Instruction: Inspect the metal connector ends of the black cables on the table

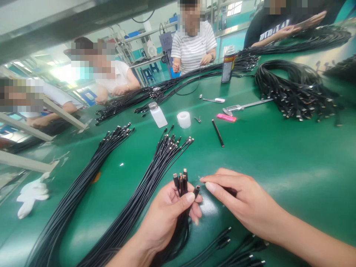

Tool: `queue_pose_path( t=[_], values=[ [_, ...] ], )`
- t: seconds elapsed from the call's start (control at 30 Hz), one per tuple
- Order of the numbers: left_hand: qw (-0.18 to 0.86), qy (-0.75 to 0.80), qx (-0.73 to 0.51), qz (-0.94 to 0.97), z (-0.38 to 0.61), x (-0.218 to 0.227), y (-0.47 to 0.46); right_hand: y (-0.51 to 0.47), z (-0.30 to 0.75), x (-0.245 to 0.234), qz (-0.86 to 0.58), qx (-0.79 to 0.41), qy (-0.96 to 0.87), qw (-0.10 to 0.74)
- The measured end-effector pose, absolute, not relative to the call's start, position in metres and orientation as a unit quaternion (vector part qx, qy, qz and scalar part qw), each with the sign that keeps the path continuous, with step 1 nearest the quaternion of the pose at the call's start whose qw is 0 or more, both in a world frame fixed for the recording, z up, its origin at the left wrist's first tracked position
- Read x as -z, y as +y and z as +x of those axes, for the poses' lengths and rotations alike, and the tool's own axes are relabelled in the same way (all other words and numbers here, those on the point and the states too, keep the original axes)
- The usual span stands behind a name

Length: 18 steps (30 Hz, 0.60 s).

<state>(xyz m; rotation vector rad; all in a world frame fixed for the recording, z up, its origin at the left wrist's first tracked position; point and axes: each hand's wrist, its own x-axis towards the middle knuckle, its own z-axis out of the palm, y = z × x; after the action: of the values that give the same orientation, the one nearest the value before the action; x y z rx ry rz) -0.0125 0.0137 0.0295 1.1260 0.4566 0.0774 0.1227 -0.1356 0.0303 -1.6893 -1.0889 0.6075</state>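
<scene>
My left hand (164, 207) is closed round a small bunch of black USB cables (183, 185), their metal plugs standing up above the fingers. One plug points off to the right beside the thumb. Just to the right, my right hand (244, 196) has thumb and forefinger pinched together, close to that plug but apart from it. Something dark and thin shows under its fingers; I cannot make out what it is. More cable ends (222, 241) lie on the green table below my hands.
Two long cable bundles (111, 144) (155, 167) lie to the left. Ahead are a white bottle (158, 115), a tape roll (184, 120), a black pen-like stick (217, 133), a caliper (236, 108) and a spray can (228, 65). Several people work across the table.
</scene>
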Motion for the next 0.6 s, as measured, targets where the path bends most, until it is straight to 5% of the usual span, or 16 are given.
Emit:
queue_pose_path(
  t=[0.6],
  values=[
    [0.815, 0.272, -0.055, 0.508, -0.01, -0.032, 0.016, -0.136, 0.124, -0.019, -0.733, -0.222, -0.416, 0.49]
  ],
)
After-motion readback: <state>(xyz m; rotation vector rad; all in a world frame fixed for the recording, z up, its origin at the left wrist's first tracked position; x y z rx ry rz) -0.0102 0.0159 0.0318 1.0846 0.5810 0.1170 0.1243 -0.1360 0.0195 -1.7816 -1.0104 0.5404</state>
